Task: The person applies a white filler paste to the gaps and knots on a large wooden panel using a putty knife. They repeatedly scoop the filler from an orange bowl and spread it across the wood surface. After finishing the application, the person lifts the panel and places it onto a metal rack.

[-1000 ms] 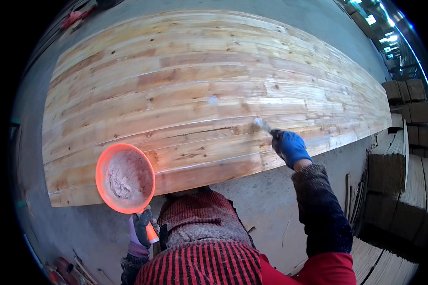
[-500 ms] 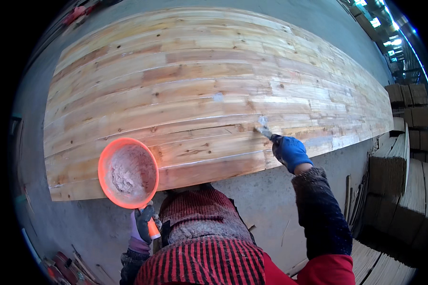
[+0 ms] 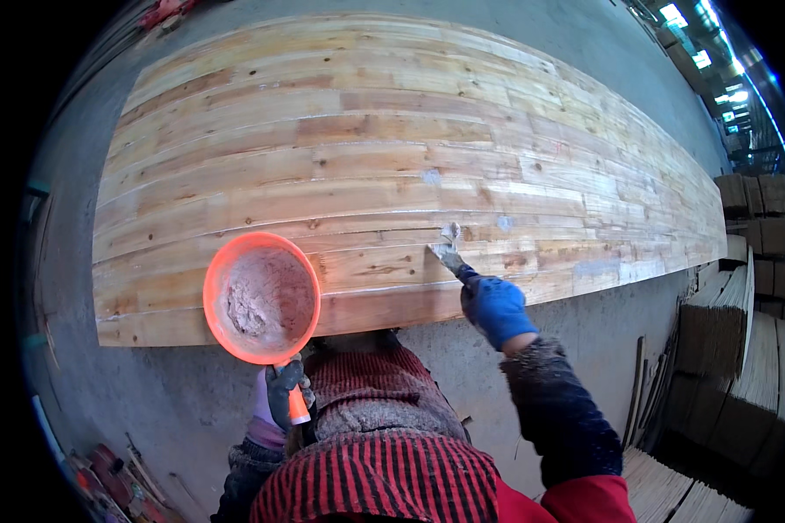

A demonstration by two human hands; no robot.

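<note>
a right hand in a blue glove grips a putty knife, its blade pressed on a large laminated wood panel. the left hand clasps the handle of an orange scoop holding pale filler, over the panel's near edge.

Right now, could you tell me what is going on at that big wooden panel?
A person stands at the near edge of a large glued-up wood panel. The right hand, in a blue glove, presses a putty knife onto the boards, where pale patches of filler already show. The left hand holds an orange bowl by its handle over the panel's near edge; it contains greyish paste.
</note>
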